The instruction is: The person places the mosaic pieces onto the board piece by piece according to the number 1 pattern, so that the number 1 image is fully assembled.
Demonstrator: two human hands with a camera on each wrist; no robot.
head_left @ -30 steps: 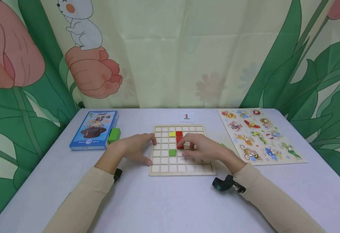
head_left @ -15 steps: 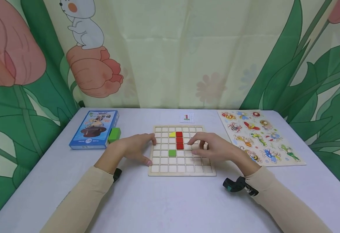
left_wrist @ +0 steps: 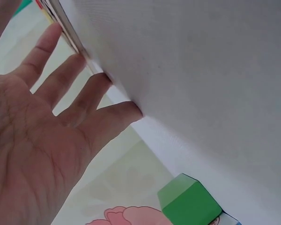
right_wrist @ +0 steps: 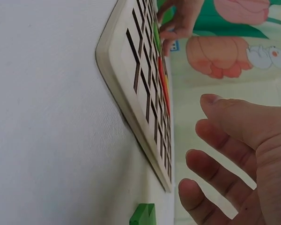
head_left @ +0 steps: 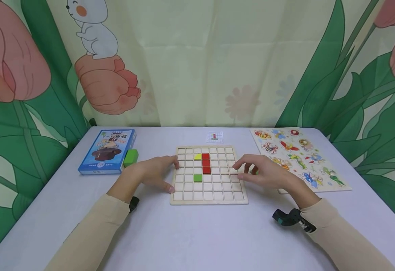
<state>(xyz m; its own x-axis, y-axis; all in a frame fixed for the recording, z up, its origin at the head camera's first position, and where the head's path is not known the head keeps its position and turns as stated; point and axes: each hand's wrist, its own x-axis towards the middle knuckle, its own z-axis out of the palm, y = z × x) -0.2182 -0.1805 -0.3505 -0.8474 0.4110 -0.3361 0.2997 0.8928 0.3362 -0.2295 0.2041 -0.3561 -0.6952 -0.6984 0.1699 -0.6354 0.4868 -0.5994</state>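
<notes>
A wooden grid board (head_left: 187, 196) lies flat on the table. On it stand a column of red square tiles (head_left: 206, 163), a small yellow slant-cut tile (head_left: 198, 156) beside the top one, and a green square tile (head_left: 198, 178) lower left. My left hand (head_left: 152, 172) rests with spread fingers and thumb at the board's left edge. My right hand (head_left: 265, 172) hovers at the right edge, fingers loosely bent, holding nothing, as the right wrist view also shows. A green block (right_wrist: 143, 214) sits on the table beside the board there, mostly hidden behind the right hand in the head view.
A small card (head_left: 214, 137) printed with a grid pattern lies behind the board. At the left are a blue box (head_left: 107, 152) and a green block (head_left: 131, 157) against it. A wooden insect puzzle (head_left: 297, 158) lies at the right, partly behind the right forearm.
My right hand has moved rightward, off the red tiles to the board's right edge, uncovering the lowest red tile. The left hand has stayed at the left edge.
</notes>
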